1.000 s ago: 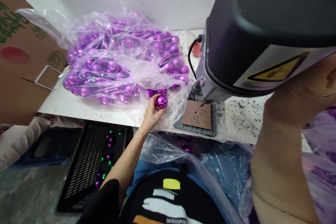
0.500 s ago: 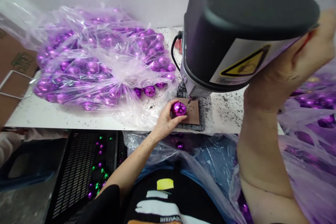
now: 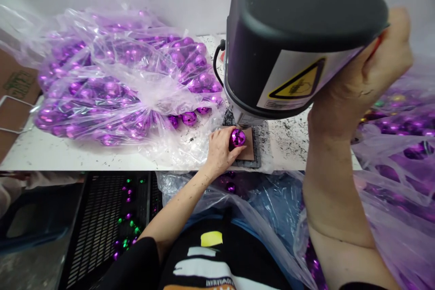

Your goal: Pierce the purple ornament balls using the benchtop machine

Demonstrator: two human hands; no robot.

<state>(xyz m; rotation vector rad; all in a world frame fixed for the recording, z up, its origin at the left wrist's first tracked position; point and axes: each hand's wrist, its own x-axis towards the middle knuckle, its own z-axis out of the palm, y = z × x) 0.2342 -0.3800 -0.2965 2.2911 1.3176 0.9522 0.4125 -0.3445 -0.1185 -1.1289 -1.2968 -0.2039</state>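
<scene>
A shiny purple ball ornament (image 3: 238, 137) with a faceted pattern is pinched between the thumb and fingers of my left hand (image 3: 220, 149). It is directly under the head of a black press machine (image 3: 295, 13), over a brown board (image 3: 249, 147). I cannot tell whether the ball touches the machine's tip, which is hidden. My right hand (image 3: 384, 61) is raised at the machine's right side with its fingers closed. What it grips is hidden behind the housing.
A large clear plastic bag (image 3: 129, 77) of purple balls lies on the white table (image 3: 170, 161), which has dark flecks. Another plastic bag (image 3: 390, 190) is at right. Below stands a black crate (image 3: 91, 217) with purple and green balls. A cardboard box (image 3: 16, 86) is at left.
My left hand has shifted the ball slightly right, closer under the machine's head, and its fingers have rolled over. The whole view has drifted a little; my right hand keeps its place by the machine.
</scene>
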